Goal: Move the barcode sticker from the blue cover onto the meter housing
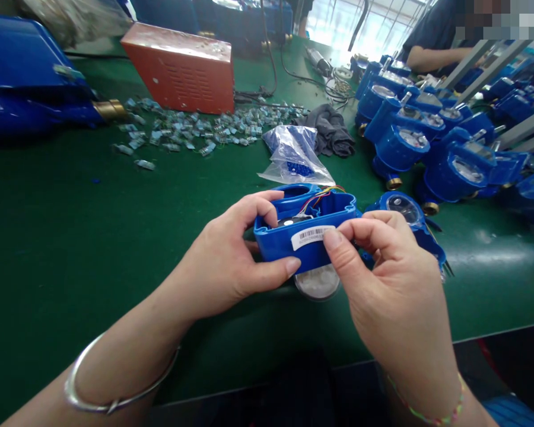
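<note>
My left hand [231, 255] is wrapped round the left end of a blue plastic meter housing [273, 246], fingers over its rim and thumb on the front wall. Thin coloured wires [317, 200] and a dark part with a white dot lie inside the open housing. On its front wall is a white barcode label [309, 236]. My right hand [387, 273] pinches the right end of that label between thumb and forefinger; whether that end is stuck down I cannot tell. Below the housing shows a round clear-rimmed disc [318, 282]. Another blue meter [400, 207] lies behind my right hand.
Many blue meters [454, 166] with brass ends crowd the right side. A clear plastic bag [293, 154] of blue pieces and a dark cloth [327, 130] lie ahead. Small pale parts [196, 127] are scattered before an orange metal box [187, 71]. A co-worker's arm [436, 58] is at far right.
</note>
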Demonstrator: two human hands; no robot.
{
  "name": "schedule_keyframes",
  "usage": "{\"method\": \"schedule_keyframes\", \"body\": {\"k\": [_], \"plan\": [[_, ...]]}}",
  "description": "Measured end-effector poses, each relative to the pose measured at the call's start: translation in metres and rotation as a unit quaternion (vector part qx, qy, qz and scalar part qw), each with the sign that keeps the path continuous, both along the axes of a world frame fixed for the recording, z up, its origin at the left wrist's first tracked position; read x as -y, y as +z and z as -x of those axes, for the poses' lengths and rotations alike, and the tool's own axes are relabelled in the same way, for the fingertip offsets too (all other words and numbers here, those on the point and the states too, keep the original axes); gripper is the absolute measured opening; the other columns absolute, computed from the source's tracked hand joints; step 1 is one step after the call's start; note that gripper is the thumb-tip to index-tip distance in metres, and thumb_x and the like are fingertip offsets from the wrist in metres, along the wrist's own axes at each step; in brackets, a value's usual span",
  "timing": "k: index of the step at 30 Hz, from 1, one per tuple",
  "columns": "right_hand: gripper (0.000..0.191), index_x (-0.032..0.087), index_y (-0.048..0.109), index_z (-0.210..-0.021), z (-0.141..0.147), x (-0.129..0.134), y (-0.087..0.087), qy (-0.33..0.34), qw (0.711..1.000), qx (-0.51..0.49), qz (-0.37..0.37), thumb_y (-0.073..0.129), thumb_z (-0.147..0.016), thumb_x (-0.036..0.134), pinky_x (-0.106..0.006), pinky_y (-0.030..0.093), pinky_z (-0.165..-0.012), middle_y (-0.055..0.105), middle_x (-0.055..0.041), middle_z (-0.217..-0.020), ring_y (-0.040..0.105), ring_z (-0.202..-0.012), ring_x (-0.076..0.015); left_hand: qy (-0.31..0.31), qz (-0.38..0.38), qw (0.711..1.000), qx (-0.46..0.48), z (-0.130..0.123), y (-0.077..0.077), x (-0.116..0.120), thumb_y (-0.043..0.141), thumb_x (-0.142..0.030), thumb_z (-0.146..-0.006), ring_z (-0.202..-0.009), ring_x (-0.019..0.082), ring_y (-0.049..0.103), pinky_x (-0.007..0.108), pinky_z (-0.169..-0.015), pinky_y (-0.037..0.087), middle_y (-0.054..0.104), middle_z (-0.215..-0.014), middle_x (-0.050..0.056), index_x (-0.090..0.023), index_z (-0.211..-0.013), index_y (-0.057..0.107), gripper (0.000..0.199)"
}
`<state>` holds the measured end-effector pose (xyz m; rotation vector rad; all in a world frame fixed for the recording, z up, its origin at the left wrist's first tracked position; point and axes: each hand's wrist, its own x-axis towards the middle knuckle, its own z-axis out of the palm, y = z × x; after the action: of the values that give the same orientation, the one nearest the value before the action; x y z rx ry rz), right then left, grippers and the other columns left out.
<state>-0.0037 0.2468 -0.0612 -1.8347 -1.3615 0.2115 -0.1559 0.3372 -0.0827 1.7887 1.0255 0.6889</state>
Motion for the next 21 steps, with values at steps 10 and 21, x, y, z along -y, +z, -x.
{"method": "schedule_keyframes", "body": {"k": [10, 21], "plan": [[0.011, 0.021, 0.065, -0.074, 0.0002, -0.0001, 0.0015, -0.007, 1.0, 0.012, -0.004, 0.062, -0.082, 0.029, -0.026, 0.043, -0.058, 0.057, -0.0017, -0.08, 0.054, -0.075, -0.015, -0.004, -0.007, 1.0, -0.005, 0.0011, -0.0012, 0.0004, 0.076, -0.043, -0.057, -0.115, 0.035, 0.052, 0.029, -0.073, 0.056, 0.052, -0.128, 0.003, -0.021, -0.079, 0.052, 0.039], [0.01, 0.022, 0.065, -0.074, 0.0008, 0.0001, 0.0013, -0.012, 1.0, 0.011, 0.0, 0.062, -0.082, 0.027, -0.026, 0.042, -0.061, 0.056, -0.001, -0.079, 0.054, -0.076, -0.0143, -0.02, -0.027, 0.999, -0.03, 0.0004, -0.0006, -0.0015, 0.075, -0.044, -0.057, -0.115, 0.034, 0.052, 0.031, -0.076, 0.056, 0.051, -0.13, 0.006, -0.02, -0.081, 0.051, 0.042]]}}
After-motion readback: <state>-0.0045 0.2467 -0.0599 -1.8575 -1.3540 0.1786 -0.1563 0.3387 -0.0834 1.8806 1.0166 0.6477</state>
